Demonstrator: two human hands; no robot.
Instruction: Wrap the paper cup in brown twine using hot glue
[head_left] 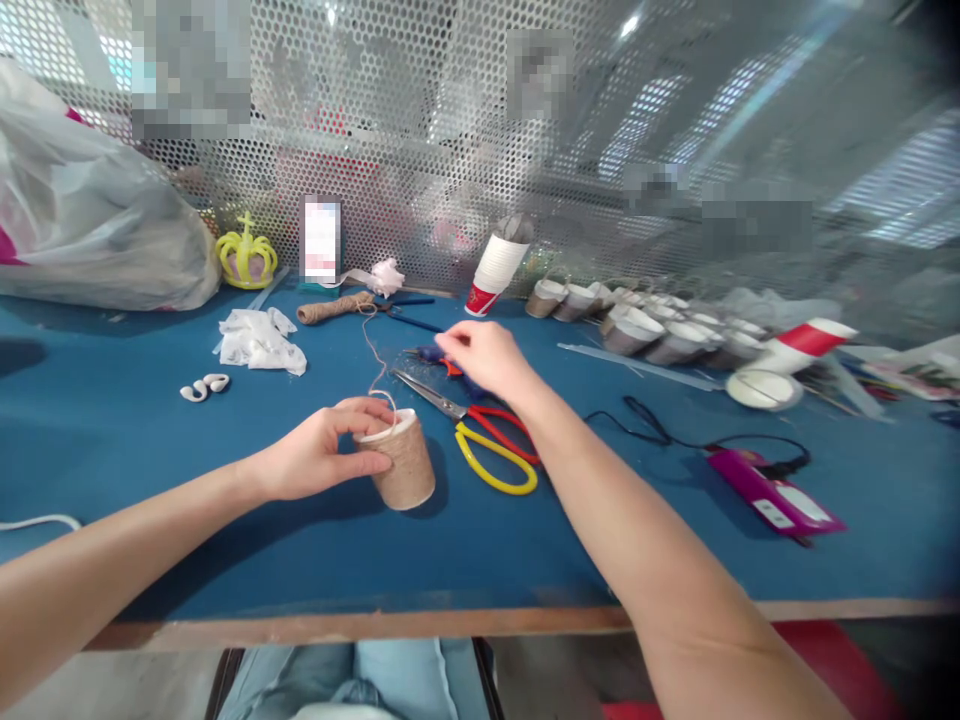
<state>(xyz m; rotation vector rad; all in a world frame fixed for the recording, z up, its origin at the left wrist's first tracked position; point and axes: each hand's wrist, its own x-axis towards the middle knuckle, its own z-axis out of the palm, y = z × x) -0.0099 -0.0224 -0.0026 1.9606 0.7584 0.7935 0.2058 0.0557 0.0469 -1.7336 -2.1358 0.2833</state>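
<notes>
A paper cup wrapped in brown twine stands slightly tilted near the table's front. My left hand is closed on its rim, thumb outside and fingers over the opening. From the cup, a loose strand of twine leads back to a twine roll. My right hand hovers over a blue hot glue gun with an orange trigger. Its fingertips are pinched together; whether anything is between them is hidden. Scissors with red and yellow handles lie below, partly behind my right forearm.
Several wrapped cups line the back right, near a white cup stack. A purple power strip and black cable lie right. At left are a plastic bag, a yellow crown-shaped piece and crumpled white plastic. Perforated metal stands behind.
</notes>
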